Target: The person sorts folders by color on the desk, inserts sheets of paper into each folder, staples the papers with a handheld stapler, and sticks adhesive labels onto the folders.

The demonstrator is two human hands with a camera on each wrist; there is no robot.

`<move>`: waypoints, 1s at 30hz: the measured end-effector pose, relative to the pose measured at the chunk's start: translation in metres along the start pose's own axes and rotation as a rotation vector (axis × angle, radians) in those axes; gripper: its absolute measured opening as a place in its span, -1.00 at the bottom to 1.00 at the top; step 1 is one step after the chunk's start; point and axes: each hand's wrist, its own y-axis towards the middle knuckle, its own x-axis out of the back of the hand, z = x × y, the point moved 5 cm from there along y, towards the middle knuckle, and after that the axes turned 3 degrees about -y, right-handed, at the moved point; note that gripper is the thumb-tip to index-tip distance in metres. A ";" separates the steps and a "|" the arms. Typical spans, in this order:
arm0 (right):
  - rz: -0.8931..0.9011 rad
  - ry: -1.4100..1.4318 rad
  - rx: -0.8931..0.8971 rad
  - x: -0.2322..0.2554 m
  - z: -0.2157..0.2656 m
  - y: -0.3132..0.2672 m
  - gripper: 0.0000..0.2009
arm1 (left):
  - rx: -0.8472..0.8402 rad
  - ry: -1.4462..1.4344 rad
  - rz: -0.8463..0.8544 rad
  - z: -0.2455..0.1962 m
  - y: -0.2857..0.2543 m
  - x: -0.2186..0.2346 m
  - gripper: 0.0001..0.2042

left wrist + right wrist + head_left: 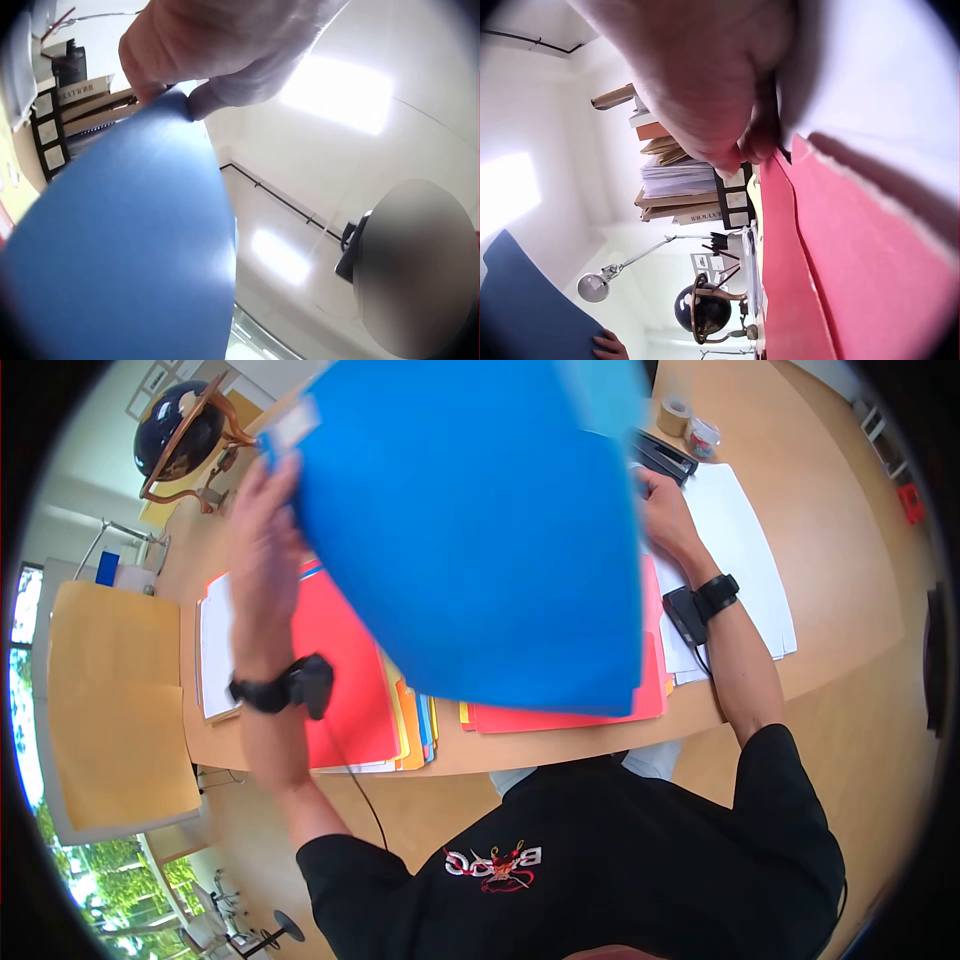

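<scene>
A large blue folder [480,540] is held up above the table, with a paler blue area [605,395] at its top right. My left hand [265,560] pinches its upper left corner; in the left wrist view the thumb and fingers of the left hand [225,49] grip the blue folder [142,225]. My right hand [670,515] is low by the folder's right side, fingertips partly hidden. In the right wrist view, the curled fingers of the right hand [705,82] are at the edge of a red folder [787,262]; whether they grip it is unclear.
A stack topped by a red folder [345,670] lies at the left, beside white papers [215,650]. Another red folder [570,722] lies beneath the blue one. White sheets [735,540], a black stapler [665,458] and tape rolls [675,417] are at the right. A globe [180,430] stands far left.
</scene>
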 end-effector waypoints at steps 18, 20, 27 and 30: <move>0.037 0.074 -0.068 -0.003 -0.012 0.005 -0.75 | 0.314 0.964 -0.432 0.123 -0.083 0.239 -0.42; 0.037 0.076 -0.069 -0.003 -0.011 0.004 -0.75 | 0.325 0.977 -0.387 0.123 -0.081 0.220 -0.43; 0.049 0.112 -0.072 -0.003 -0.019 0.006 -0.78 | 0.222 1.251 -0.246 0.125 -0.048 0.180 -0.52; 0.040 0.101 -0.081 -0.004 -0.014 0.005 -0.78 | -0.123 1.144 -0.045 0.108 -0.018 0.124 -0.47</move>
